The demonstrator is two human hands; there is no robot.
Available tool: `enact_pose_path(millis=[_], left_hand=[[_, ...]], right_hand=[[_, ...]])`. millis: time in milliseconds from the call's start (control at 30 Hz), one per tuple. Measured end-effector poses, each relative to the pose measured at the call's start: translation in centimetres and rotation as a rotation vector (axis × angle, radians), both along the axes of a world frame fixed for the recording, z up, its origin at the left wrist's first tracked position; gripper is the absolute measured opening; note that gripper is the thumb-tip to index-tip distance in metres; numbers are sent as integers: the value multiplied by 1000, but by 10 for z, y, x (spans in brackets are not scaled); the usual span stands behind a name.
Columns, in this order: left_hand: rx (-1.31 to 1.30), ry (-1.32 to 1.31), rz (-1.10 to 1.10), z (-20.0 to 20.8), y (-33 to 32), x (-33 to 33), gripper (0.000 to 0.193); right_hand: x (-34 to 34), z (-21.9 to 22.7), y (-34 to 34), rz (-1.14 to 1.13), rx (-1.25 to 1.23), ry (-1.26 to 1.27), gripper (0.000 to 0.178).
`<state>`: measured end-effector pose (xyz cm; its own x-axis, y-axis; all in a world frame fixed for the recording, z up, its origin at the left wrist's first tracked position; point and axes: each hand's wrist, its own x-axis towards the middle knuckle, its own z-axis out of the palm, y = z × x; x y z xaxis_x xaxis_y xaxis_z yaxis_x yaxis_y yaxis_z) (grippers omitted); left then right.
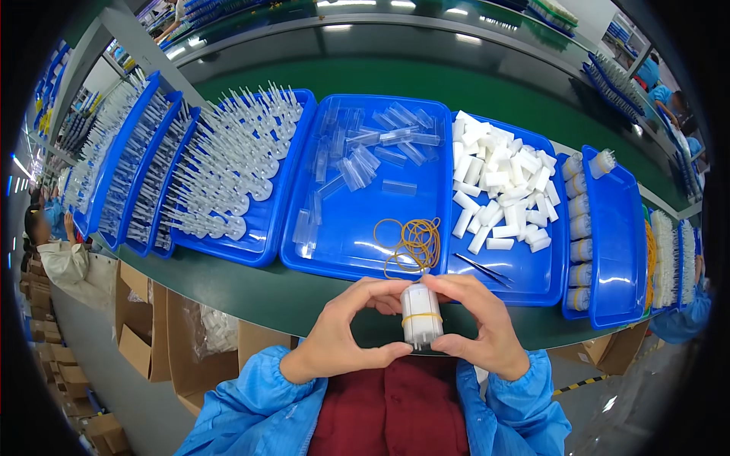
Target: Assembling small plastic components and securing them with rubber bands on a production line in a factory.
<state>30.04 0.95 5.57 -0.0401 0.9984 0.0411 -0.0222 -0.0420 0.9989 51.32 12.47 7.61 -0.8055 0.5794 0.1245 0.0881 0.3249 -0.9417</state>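
In front of my chest, my left hand [338, 327] and my right hand [485, 323] both hold a bundle of white tubes [420, 304] with a yellow rubber band around its middle. Fingers press it from both sides, and clear ends stick out at its lower end. Just beyond lies a loose heap of brownish-yellow rubber bands [418, 239] at the front of a blue tray [418, 209], which also holds clear flat tubes [399, 135]. In the blue tray [532, 280] to its right are many short white cylinders [506, 178] and dark tweezers [484, 267].
On the left, blue trays [258, 232] hold rows of clear thin-stemmed parts [236, 152]. Banded white bundles [580, 251] stand at the right beside a tilted blue tray [620, 251]. Cardboard boxes [201, 342] sit below the green bench [258, 292]. Another person [65, 258] is at far left.
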Motion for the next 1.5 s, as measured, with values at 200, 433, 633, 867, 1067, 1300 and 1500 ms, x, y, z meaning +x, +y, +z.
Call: enact_pose_path(millis=[200,433,633,867,1067,1300,1500], left_hand=[[123,251,-8,-3,-1,-2,69],[-29,137,82,-15,0,2,67],[-105,56,89,-18,0,6,61],[-389,-346,-33,-12,7,7,45],[-83,213,47,9,5,1,69],[174,512,-51,13,11,-1,74],[201,499,-75,10,13,-2,76]], right_hand=[[5,-6,1,62,16,-1,71],[4,-18,-2,39,-307,88,74],[2,-15,3,39,-425,29,81],[-3,-7,0,-21,362,-88,80],[-3,-13,-1,-130,-615,92,70],[1,-8,-3,14,-431,29,64],[5,-6,3,32,-483,59,57]])
